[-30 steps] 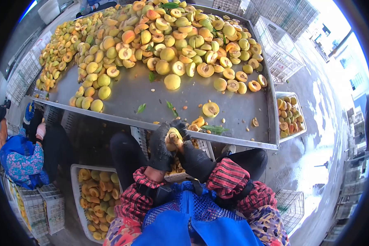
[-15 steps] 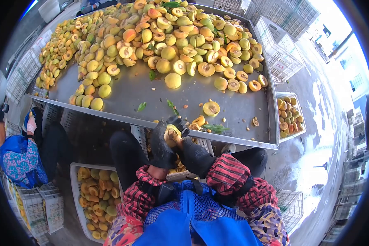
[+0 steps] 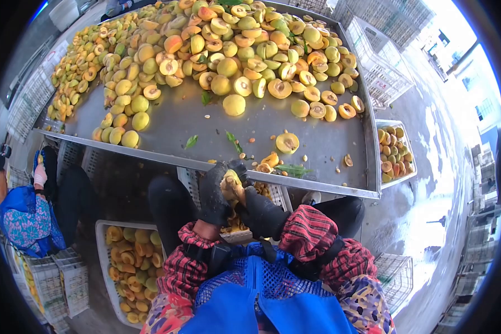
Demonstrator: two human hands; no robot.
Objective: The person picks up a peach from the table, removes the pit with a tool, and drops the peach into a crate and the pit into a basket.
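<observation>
Both my hands wear dark, stained gloves and meet just past the tray's near edge, over a crate between my knees. My left hand (image 3: 214,195) is wrapped round a halved yellow peach (image 3: 232,186), its cut flesh showing. My right hand (image 3: 261,207) is closed against the lower right side of the same peach, its fingertips partly hidden. Below them, the crate (image 3: 239,236) holds yellow peach pieces. Just beyond my hands on the metal tray (image 3: 175,125) lie a torn peach piece (image 3: 269,161), a peach half (image 3: 287,143) and small loose kernels.
A large pile of halved peaches (image 3: 227,67) covers the tray's far side. Crates of peaches stand at lower left (image 3: 133,273) and right (image 3: 394,153). Another person (image 3: 30,214) sits at the left. Stacked white crates (image 3: 381,67) stand behind the tray's right corner.
My hands stay together at nearly the same spot, with the peach turned slightly and its cut flesh more exposed. The view has shifted a little.
</observation>
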